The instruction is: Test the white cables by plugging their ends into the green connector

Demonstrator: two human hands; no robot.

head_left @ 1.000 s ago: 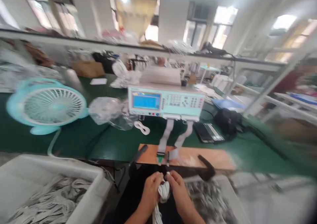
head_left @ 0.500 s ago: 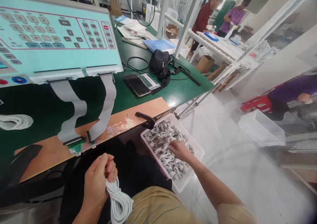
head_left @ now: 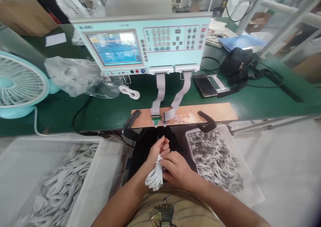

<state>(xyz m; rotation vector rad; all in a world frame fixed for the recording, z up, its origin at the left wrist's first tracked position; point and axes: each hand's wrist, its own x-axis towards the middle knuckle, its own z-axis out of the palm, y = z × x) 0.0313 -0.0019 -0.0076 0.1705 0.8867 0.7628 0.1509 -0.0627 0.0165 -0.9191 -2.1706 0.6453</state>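
Observation:
A coiled white cable hangs in front of my lap, its loops pointing down. My left hand is closed around its upper end. From the right, my right hand has come against the left one, its fingers curled onto the same bundle near the top. The fingers partly hide the cable's upper part and its ends. Just beyond the hands, a small green circuit board with connectors sits at the front edge of a wooden strip, joined by grey ribbon cables to a tester with a screen.
Bins of coiled cables stand on the left and right. Black clamps hold the strip. On the green table lie another coiled cable, a phone, a black bag, a plastic bag and a fan.
My view has turned left, bringing the screen, fan and left bin into sight. My right hand has left the right bin and joined my left hand at the cable.

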